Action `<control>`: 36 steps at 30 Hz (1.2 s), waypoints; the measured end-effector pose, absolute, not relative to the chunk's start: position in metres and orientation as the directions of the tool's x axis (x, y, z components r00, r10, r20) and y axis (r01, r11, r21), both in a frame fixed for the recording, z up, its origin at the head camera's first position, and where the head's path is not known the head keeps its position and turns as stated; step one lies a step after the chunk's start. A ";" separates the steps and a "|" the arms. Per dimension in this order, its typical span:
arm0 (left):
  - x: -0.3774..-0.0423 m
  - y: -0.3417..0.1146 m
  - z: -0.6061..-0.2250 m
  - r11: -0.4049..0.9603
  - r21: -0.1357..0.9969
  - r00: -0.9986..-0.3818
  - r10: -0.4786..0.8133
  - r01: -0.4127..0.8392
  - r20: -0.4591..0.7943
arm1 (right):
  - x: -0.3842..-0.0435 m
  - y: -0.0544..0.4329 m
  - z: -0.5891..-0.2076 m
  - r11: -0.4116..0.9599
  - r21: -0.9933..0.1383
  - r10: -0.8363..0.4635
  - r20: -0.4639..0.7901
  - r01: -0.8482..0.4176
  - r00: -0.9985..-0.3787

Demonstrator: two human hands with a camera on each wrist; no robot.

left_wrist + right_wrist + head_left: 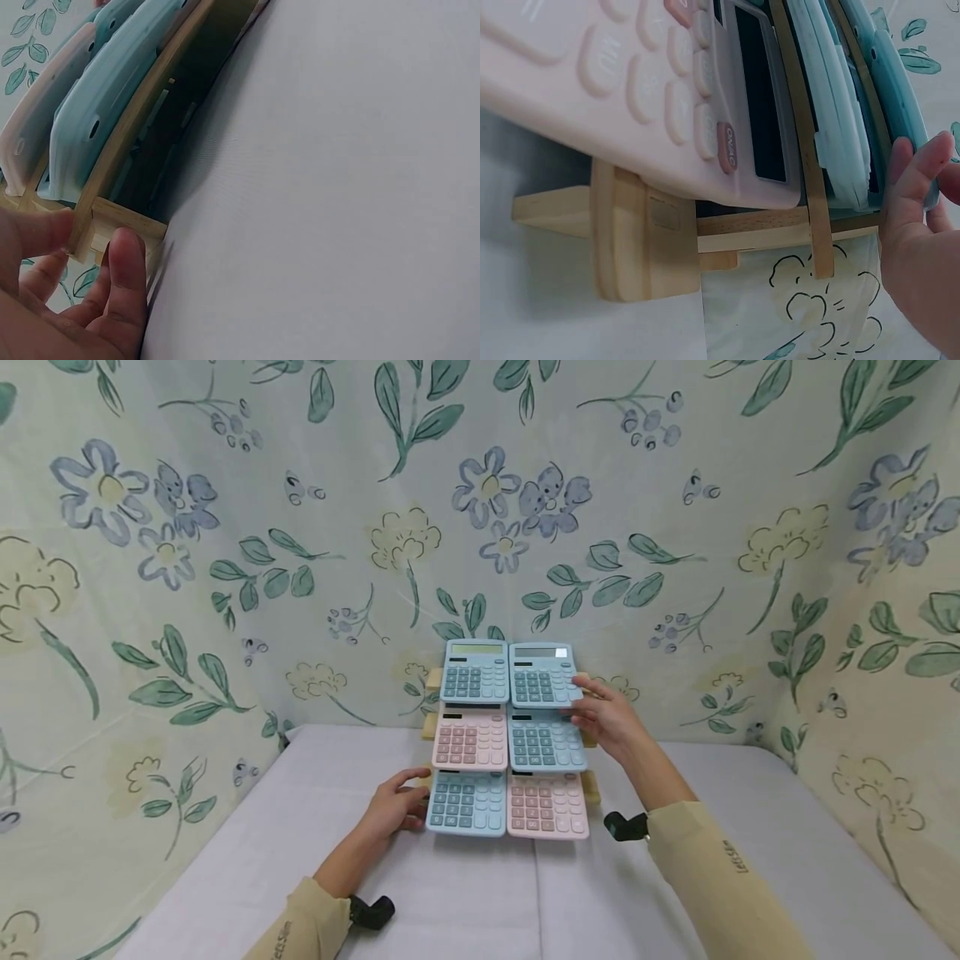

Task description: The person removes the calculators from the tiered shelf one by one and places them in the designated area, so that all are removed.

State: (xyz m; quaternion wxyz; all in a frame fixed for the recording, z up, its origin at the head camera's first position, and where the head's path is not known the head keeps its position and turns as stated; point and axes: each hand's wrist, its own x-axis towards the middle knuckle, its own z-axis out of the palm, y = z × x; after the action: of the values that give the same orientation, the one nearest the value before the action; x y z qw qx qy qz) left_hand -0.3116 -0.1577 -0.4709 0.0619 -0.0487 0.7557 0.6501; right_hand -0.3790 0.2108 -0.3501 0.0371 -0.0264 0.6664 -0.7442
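Three tiers of calculators, two side by side on each, lean on a wooden stand. My right hand pinches the right edge of the top-right blue calculator; in the right wrist view its fingers lie on both sides of that edge. Below it are another blue calculator and a pink calculator. At the lower left, my left hand grips the stand's wooden end, thumb and finger around the corner in the left wrist view. It is beside the bottom-left blue calculator.
The top-left blue calculator and middle-left pink calculator fill the left column. A white cloth covers the table under the stand. Floral fabric hangs close behind and at both sides.
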 end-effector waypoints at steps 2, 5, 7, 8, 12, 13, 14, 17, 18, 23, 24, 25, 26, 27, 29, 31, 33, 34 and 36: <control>-0.313 -0.158 -0.471 0.147 0.976 -0.987 0.003 -0.161 -0.163 | -0.378 0.211 -0.350 -0.108 -0.994 -0.094 -0.008 0.018 -0.996; -0.314 -0.158 -0.472 0.140 0.975 -0.985 0.000 -0.171 -0.172 | -0.376 0.213 -0.349 -0.104 -0.994 -0.101 -0.002 0.013 -0.995; -0.314 -0.157 -0.472 0.136 0.975 -0.984 -0.003 -0.174 -0.176 | -0.375 0.213 -0.349 -0.107 -0.994 -0.098 -0.004 0.015 -0.995; -0.314 -0.157 -0.472 0.133 0.975 -0.984 -0.004 -0.176 -0.177 | -0.375 0.214 -0.350 -0.111 -0.994 -0.094 -0.008 0.018 -0.996; -0.314 -0.157 -0.473 0.131 0.977 -0.986 -0.008 -0.167 -0.168 | -0.375 0.214 -0.350 -0.119 -0.992 -0.069 -0.023 0.031 -0.997; -0.314 -0.157 -0.473 0.130 0.977 -0.986 -0.010 -0.167 -0.168 | -0.375 0.214 -0.350 -0.117 -0.993 -0.062 -0.025 0.033 -0.998; -0.314 -0.157 -0.473 0.133 0.977 -0.986 -0.010 -0.164 -0.165 | -0.375 0.214 -0.350 -0.114 -0.993 -0.063 -0.022 0.029 -0.998; -0.315 -0.157 -0.474 0.130 0.977 -0.986 -0.014 -0.169 -0.168 | -0.374 0.214 -0.349 -0.112 -0.993 -0.056 -0.014 0.020 -0.998; -0.315 -0.157 -0.474 0.128 0.977 -0.986 -0.015 -0.170 -0.169 | -0.374 0.215 -0.349 -0.114 -0.993 -0.056 -0.012 0.018 -0.998; -0.316 -0.157 -0.473 0.118 0.979 -0.986 -0.016 -0.167 -0.166 | -0.371 0.218 -0.347 -0.120 -0.993 -0.050 -0.016 0.022 -0.999; -0.316 -0.156 -0.473 0.116 0.979 -0.986 -0.017 -0.166 -0.165 | -0.370 0.219 -0.346 -0.116 -0.993 -0.052 -0.017 0.023 -0.998; -0.315 -0.156 -0.473 0.114 0.980 -0.986 -0.018 -0.164 -0.164 | -0.370 0.220 -0.346 -0.112 -0.993 -0.054 -0.017 0.023 -0.998; -0.315 -0.156 -0.472 0.111 0.980 -0.986 -0.019 -0.166 -0.165 | -0.369 0.220 -0.346 -0.112 -0.993 -0.055 -0.020 0.026 -0.998; -0.315 -0.156 -0.472 0.111 0.980 -0.986 -0.019 -0.164 -0.163 | -0.368 0.221 -0.346 -0.112 -0.993 -0.054 -0.021 0.027 -0.998; -0.314 -0.155 -0.472 0.114 0.981 -0.987 -0.017 -0.159 -0.158 | -0.367 0.223 -0.346 -0.111 -0.993 -0.054 -0.022 0.028 -0.998; -0.313 -0.155 -0.472 0.117 0.981 -0.988 -0.014 -0.157 -0.156 | -0.365 0.225 -0.346 -0.111 -0.993 -0.052 -0.021 0.027 -0.998; -0.313 -0.155 -0.472 0.122 0.980 -0.988 -0.012 -0.156 -0.156 | -0.363 0.228 -0.346 -0.109 -0.994 -0.054 -0.018 0.024 -0.998; -0.313 -0.156 -0.473 0.123 0.980 -0.988 -0.013 -0.157 -0.156 | -0.362 0.229 -0.346 -0.106 -0.994 -0.056 -0.017 0.023 -0.998; -0.313 -0.156 -0.474 0.126 0.980 -0.988 -0.016 -0.157 -0.156 | -0.360 0.231 -0.345 -0.103 -0.994 -0.057 -0.016 0.022 -0.998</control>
State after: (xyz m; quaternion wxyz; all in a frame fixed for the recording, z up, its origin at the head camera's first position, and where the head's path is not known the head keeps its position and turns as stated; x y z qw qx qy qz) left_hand -0.3130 -0.1563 -0.4736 0.0536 -0.0576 0.7484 0.6586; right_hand -0.3603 0.2312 -0.3449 0.0264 -0.0130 0.6692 -0.7425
